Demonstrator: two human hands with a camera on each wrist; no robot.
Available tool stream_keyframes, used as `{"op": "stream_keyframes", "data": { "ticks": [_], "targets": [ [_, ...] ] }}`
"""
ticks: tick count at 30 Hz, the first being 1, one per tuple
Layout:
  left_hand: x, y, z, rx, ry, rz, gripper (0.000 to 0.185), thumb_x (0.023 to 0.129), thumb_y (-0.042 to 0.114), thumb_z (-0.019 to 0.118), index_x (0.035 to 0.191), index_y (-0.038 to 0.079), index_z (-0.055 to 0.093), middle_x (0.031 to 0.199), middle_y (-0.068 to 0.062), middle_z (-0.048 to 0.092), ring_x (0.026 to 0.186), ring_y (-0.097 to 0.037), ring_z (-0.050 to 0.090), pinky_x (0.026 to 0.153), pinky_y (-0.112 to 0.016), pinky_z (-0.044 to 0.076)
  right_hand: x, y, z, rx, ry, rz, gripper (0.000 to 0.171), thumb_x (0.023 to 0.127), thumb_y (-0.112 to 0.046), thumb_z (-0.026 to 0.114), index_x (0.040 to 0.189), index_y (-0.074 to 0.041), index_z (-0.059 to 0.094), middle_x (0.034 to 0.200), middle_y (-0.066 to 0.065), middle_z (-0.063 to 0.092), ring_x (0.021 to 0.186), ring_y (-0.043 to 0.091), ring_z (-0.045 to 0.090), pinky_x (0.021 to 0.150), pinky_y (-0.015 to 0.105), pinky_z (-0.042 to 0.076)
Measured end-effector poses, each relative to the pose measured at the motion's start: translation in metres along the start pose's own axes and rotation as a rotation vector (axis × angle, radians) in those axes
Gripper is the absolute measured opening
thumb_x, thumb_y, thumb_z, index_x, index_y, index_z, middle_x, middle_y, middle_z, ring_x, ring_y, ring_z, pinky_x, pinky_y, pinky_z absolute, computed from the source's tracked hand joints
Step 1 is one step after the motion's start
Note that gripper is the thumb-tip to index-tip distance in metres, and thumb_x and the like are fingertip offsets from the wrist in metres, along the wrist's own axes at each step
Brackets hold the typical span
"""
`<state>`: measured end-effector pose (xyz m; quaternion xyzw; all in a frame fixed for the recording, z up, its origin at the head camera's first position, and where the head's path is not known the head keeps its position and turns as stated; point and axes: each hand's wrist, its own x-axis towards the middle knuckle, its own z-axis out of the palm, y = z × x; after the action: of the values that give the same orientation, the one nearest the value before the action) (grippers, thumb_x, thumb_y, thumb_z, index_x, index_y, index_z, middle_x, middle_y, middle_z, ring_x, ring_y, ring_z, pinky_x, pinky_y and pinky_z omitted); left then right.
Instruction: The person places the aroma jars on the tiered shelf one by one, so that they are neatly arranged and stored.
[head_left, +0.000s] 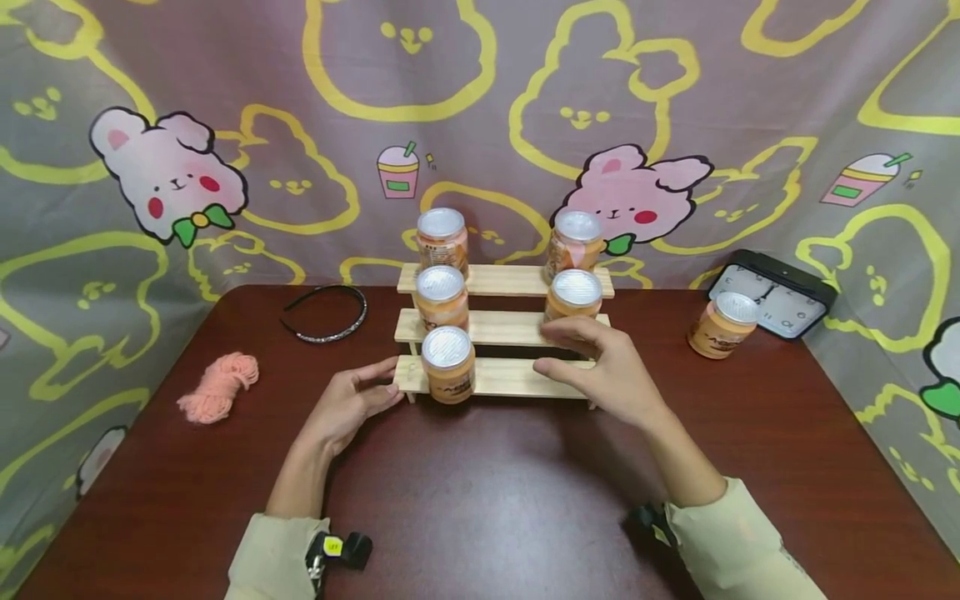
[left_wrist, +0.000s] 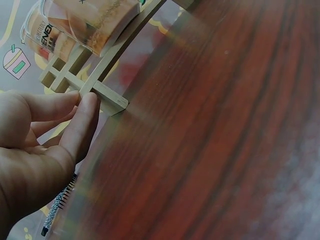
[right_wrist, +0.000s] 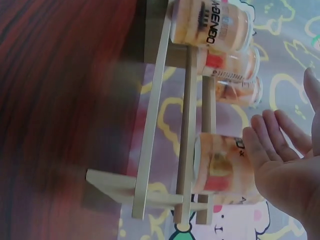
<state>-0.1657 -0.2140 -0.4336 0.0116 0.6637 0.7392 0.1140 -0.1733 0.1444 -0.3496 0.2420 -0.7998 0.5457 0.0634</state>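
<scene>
Six orange jars with silver lids are showing in the head view: five are sitting on the wooden stepped rack (head_left: 501,377) and a sixth jar (head_left: 722,326) is standing alone on the tabletop (head_left: 480,500), just in front of a black clock (head_left: 772,293) at the right. The rack is offering three steps. On its left side three jars are standing one per step, the lowest jar (head_left: 447,364) on the front step; on its right side two jars are standing on the top and middle steps, the middle-step jar (head_left: 573,296) being partly hidden by fingers.

The left hand (head_left: 347,407) is lying on the tabletop at the rack's left end, its fingers (left_wrist: 82,125) extended and relaxed, the fingertips touching the end of the front step's slat without curling round it. The right hand (head_left: 609,373) is hovering over the right part of the front step, fingers (right_wrist: 272,135) spread and released, grasping nothing; in the right wrist view the palm is facing the middle-step jar, close to it but apart.

One black headband (head_left: 326,316) and one bundle of pink yarn (head_left: 217,387) are lying on the tabletop's left side, well apart from the rack. A cloth with rabbit drawings is hanging behind everything
</scene>
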Motion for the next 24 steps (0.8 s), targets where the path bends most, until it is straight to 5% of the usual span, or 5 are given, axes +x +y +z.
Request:
{"op": "stream_keyframes", "data": {
  "ticks": [9,19,24],
  "targets": [
    [0.002,0.002,0.002,0.006,-0.006,0.003,0.052,0.097,-0.015,0.047,0.149,-0.013,0.038,0.140,-0.031,0.041,0.102,-0.010,0.064,0.099,-0.027,0.054,-0.007,0.006,-0.026,0.007,0.099,-0.105,0.033,0.082,0.010,0.079,0.113,0.005,0.070,0.109,0.019,0.069,0.099,0.022,0.067,0.082,0.023,0.060],
    [0.000,0.002,0.004,-0.004,0.006,-0.021,0.053,0.097,-0.015,0.047,0.149,-0.013,0.037,0.139,-0.029,0.041,0.101,-0.009,0.064,0.098,-0.027,0.054,-0.016,0.013,-0.057,-0.095,0.202,-0.050,0.031,0.086,0.005,0.078,0.116,0.001,0.072,0.108,0.015,0.070,0.091,0.007,0.068,0.079,0.015,0.057],
    [-0.001,0.001,0.003,-0.003,0.020,-0.015,0.052,0.097,-0.015,0.047,0.148,-0.013,0.038,0.135,-0.027,0.043,0.101,-0.009,0.064,0.097,-0.026,0.055,-0.017,0.021,-0.070,-0.144,0.241,-0.005,0.033,0.087,0.000,0.078,0.120,0.001,0.070,0.112,0.014,0.071,0.100,0.001,0.066,0.114,0.015,0.028]
  ]
}}
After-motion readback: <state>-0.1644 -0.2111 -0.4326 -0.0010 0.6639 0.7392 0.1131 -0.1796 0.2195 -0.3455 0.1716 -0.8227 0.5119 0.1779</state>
